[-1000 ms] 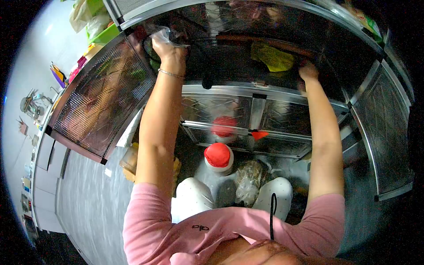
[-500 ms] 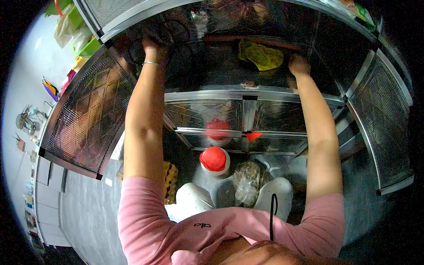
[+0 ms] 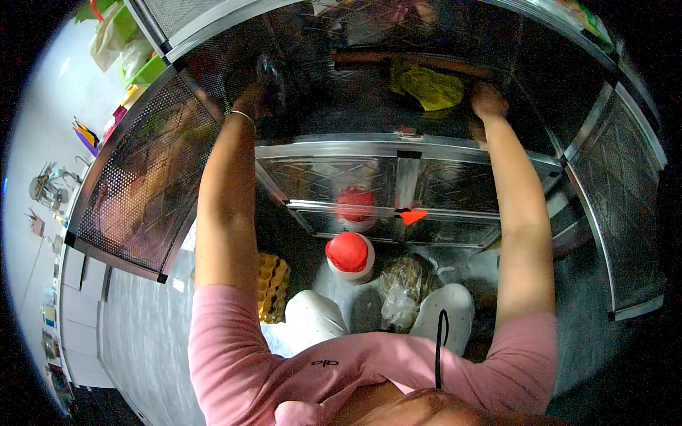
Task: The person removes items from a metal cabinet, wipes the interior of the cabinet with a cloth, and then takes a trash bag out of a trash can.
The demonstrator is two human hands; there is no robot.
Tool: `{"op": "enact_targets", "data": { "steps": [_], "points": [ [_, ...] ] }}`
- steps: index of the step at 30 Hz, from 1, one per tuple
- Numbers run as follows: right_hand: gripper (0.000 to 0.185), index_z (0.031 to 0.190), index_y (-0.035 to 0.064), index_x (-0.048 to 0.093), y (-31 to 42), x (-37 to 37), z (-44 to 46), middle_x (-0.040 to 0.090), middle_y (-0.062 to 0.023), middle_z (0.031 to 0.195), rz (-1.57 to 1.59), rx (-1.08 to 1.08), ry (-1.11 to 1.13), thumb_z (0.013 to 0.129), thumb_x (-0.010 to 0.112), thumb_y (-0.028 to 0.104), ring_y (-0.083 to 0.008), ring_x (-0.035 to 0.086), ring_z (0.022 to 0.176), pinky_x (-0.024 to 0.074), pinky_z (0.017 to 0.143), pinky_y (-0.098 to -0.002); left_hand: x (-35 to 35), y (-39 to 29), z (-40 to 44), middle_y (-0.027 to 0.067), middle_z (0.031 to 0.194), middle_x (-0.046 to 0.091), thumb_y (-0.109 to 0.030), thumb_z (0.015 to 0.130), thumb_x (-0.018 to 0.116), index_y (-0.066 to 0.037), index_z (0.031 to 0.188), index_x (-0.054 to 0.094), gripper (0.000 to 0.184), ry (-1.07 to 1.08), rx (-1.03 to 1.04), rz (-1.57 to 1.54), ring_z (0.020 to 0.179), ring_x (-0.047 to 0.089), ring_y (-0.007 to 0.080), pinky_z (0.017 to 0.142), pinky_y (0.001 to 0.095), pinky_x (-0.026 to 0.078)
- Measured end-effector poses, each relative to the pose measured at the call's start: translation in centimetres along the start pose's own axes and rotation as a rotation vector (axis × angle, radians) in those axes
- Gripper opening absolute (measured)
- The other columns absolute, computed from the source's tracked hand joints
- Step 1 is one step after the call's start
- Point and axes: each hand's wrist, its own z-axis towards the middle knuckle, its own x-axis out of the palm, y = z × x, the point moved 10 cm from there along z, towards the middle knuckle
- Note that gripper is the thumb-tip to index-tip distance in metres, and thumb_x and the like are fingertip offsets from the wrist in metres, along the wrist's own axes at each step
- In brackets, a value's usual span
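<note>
Both arms reach into a dark metal cabinet (image 3: 341, 148) with its doors swung open. My left hand (image 3: 254, 98) is inside at the left, in shadow, beside a clear plastic bag (image 3: 270, 71); its fingers are too dark to make out. At the right, my right hand (image 3: 490, 101) is closed and rests near the cabinet floor, close to a yellow-green cloth (image 3: 430, 86). What it holds, if anything, is hidden. Behind the cloth runs a long brown strip (image 3: 398, 62).
A perforated door (image 3: 138, 181) stands open at left, another door (image 3: 618, 192) at right. Below are a white container with a red lid (image 3: 348, 253), a plastic bag of brown contents (image 3: 403, 287), egg trays (image 3: 271, 287) and a red triangular piece (image 3: 412, 216).
My left hand was higher with clear plastic at its fingers a second ago; it has moved left and down into shadow. My right hand stays near the cloth. The view has shifted slightly.
</note>
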Motion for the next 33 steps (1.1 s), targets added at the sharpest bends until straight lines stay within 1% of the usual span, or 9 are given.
{"op": "enact_targets", "data": {
  "steps": [3,7,12,13,14,16,19,28,33],
  "points": [
    [0.031,0.109,0.0125,0.051,0.4,-0.5,-0.3,0.049,-0.0129,0.115,0.001,-0.004,-0.022,0.082,0.040,0.023,-0.0300,0.049,0.104,0.0406,0.085,-0.0426,-1.5,1.6,-0.3,0.0113,0.124,0.042,-0.045,0.081,0.046,-0.008,0.124,0.038,0.057,-0.153,-0.221,0.132,0.102,0.047,0.0317,0.068,0.0422,0.048],
    [0.032,0.111,0.0127,0.050,0.9,-0.8,-0.2,0.049,-0.0132,0.115,0.013,-0.046,-0.114,0.083,0.039,0.022,-0.0297,0.048,0.105,0.0398,0.087,-0.0415,-2.3,4.0,2.3,0.0124,0.118,0.048,-0.042,0.082,0.047,-0.006,0.118,0.045,0.051,-0.223,-0.212,-0.003,0.102,0.049,0.0263,0.067,0.0385,0.048],
    [0.031,0.111,0.0126,0.050,1.6,-3.0,-1.7,0.050,-0.0132,0.113,0.031,-0.011,-0.016,0.083,0.038,0.022,-0.0293,0.048,0.105,0.0394,0.087,-0.0413,1.4,-4.1,-0.6,0.0145,0.091,0.060,-0.024,0.080,0.051,-0.003,0.092,0.058,0.025,-0.177,0.218,1.367,0.087,0.058,0.0225,0.065,0.0352,0.049],
    [0.032,0.111,0.0127,0.050,1.6,-2.8,-2.1,0.051,-0.0132,0.112,0.057,0.022,0.074,0.083,0.038,0.021,-0.0290,0.048,0.105,0.0393,0.087,-0.0411,3.8,-8.4,-6.9,0.0167,0.087,0.058,-0.021,0.076,0.054,-0.002,0.092,0.056,0.025,-0.298,0.505,1.528,0.080,0.058,0.0284,0.063,0.0370,0.049],
    [0.032,0.111,0.0127,0.050,1.2,-1.8,-1.5,0.051,-0.0132,0.112,0.059,0.021,0.075,0.083,0.038,0.021,-0.0290,0.048,0.105,0.0393,0.087,-0.0411,3.9,-9.3,-9.7,0.0179,0.090,0.056,-0.024,0.075,0.055,0.000,0.095,0.052,0.031,-0.547,0.552,1.412,0.081,0.056,0.0309,0.066,0.0369,0.048],
    [0.030,0.110,0.0121,0.050,0.4,-0.3,0.4,0.053,-0.0149,0.108,0.080,-0.051,-0.088,0.082,0.042,0.020,-0.0316,0.050,0.100,0.0413,0.083,-0.0425,6.9,-9.0,-14.0,0.0172,0.092,0.055,-0.028,0.077,0.054,-0.001,0.097,0.049,0.035,-0.612,0.969,1.091,0.084,0.055,0.0321,0.070,0.0381,0.046],
    [0.029,0.107,0.0099,0.050,1.2,-3.3,-0.7,0.055,-0.0175,0.101,0.327,-0.186,-0.440,0.080,0.047,0.019,-0.0350,0.052,0.093,0.0425,0.077,-0.0445,10.2,-6.9,-14.8,0.0174,0.096,0.054,-0.031,0.079,0.052,0.000,0.098,0.050,0.037,-0.447,0.814,0.982,0.087,0.052,0.0336,0.075,0.0388,0.044],
    [0.051,0.115,0.0106,0.046,4.0,-4.8,-1.4,0.047,-0.0182,0.115,0.475,-0.234,-0.360,0.075,0.055,0.041,-0.0342,0.043,0.107,0.0342,0.091,-0.0438,10.8,-3.4,-12.3,0.0172,0.106,0.050,-0.029,0.081,0.049,-0.003,0.105,0.051,0.035,-0.374,0.800,0.859,0.099,0.047,0.0327,0.085,0.0376,0.038],
    [0.082,0.131,0.0170,0.027,12.6,-5.8,-4.8,0.026,-0.0156,0.133,0.324,-0.447,0.030,0.069,0.042,0.069,-0.0321,0.020,0.125,0.0194,0.101,-0.0443,11.1,-3.5,-11.9,0.0168,0.108,0.049,-0.028,0.082,0.047,-0.003,0.106,0.050,0.035,-0.323,0.754,0.892,0.101,0.045,0.0324,0.088,0.0370,0.036]
  ]
}}
